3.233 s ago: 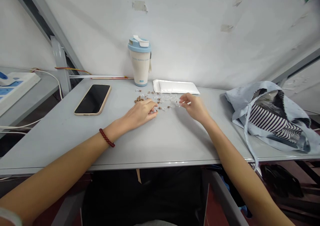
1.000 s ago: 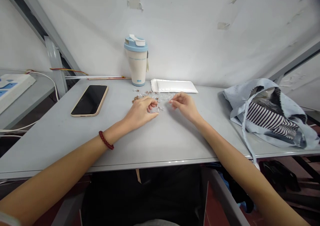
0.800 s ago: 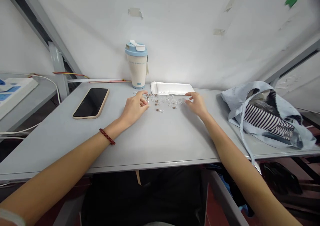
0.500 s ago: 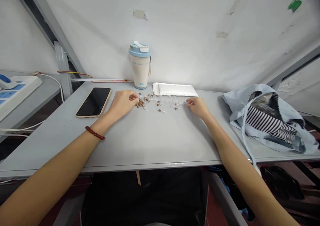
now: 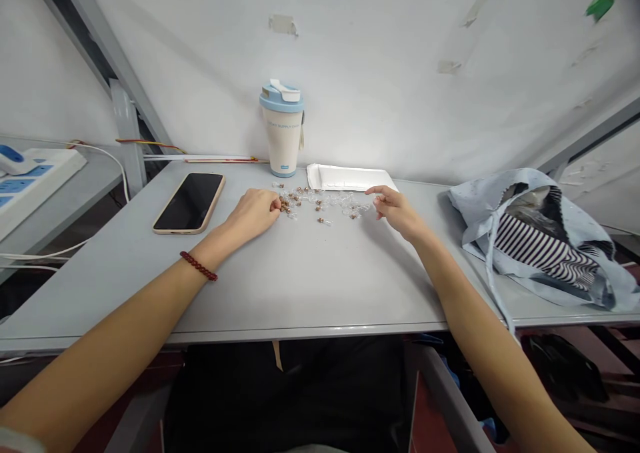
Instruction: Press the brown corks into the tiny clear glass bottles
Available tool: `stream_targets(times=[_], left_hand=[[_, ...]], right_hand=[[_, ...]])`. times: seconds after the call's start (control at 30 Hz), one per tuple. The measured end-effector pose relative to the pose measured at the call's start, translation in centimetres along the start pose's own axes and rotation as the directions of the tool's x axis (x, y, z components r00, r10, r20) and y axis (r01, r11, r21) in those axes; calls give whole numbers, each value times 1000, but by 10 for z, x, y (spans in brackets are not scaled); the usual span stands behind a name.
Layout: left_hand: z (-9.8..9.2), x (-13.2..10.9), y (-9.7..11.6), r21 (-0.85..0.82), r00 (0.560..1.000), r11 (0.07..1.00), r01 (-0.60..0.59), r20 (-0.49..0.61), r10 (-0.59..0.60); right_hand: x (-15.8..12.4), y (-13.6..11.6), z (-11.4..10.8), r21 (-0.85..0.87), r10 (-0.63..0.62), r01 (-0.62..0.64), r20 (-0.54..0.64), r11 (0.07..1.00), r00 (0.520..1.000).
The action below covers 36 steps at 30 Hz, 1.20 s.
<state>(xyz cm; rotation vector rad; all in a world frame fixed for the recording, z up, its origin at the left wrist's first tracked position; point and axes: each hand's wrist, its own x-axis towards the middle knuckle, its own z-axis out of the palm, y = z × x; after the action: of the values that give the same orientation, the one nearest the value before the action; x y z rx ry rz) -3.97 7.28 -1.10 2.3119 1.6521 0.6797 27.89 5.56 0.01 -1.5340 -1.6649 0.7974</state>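
Here, small corked clear vials lie scattered on the bench between both hands, in easy reach; the left hand curls at their edge, its hold unclear; the right hand is half open, seemingly empty.

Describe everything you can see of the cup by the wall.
The tumbler stands upright at the back of the grey table, by the wall. Its cream body, plastic-looking, bears printed lettering. A pale blue lid with a white flip tab tops it, a blue band rings its base, and a small tag hangs at one side.
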Motion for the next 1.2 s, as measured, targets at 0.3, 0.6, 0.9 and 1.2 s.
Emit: stream_targets(times=[0.3, 0.6, 0.9, 1.2], left_hand=[[2, -18, 48, -587, 1000, 809, 13, 6, -12], [21, -27, 70, -775, 989, 627, -75, -137, -52], [22, -30, 69, -753, 988, 651, -97, -150, -25], [15, -30, 69, -829, 997, 559, -12, -52, -54]], right_hand=[[-23, -30, 39, 542, 47, -197, 278, 817, 959], [-34, -40, 56, 568, -84, -266, 514, 779, 854], [-38, -42, 59, 547, -79, -258, 518, 796, 852], [-39, -39, 65, 631, -162, -195, 462, 751, 872]])
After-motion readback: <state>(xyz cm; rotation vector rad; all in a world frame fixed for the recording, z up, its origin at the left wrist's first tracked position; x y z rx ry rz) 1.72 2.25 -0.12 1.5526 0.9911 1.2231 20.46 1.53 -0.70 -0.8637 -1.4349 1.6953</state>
